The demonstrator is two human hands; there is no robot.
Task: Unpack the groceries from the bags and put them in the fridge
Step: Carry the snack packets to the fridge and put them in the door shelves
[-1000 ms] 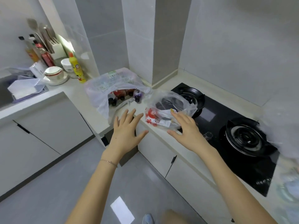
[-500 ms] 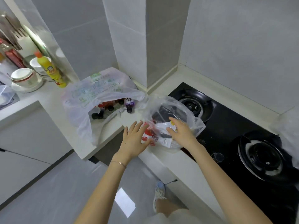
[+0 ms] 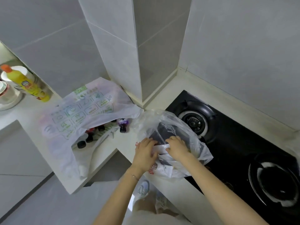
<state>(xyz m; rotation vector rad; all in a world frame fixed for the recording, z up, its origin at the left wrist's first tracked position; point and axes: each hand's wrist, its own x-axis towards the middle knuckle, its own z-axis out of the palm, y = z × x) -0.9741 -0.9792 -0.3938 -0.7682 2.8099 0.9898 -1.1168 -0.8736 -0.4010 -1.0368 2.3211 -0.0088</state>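
Both hands work at the mouth of a thin, crinkled clear plastic bag (image 3: 180, 125) on the pale smooth bench (image 3: 32, 111), beside the glossy black hob (image 3: 235, 140). The left hand (image 3: 144, 153) and right hand (image 3: 177, 147) have fingers curled and pinched on the film. A white printed bag (image 3: 81, 111) slumps nearby, round-capped bottles (image 3: 122, 125) spilling out.

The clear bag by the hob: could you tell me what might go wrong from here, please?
The clear bag overhangs the counter edge and lies partly on the burner, so it could slip off or snag as both hands pull. Bottles poking from the printed bag could roll.
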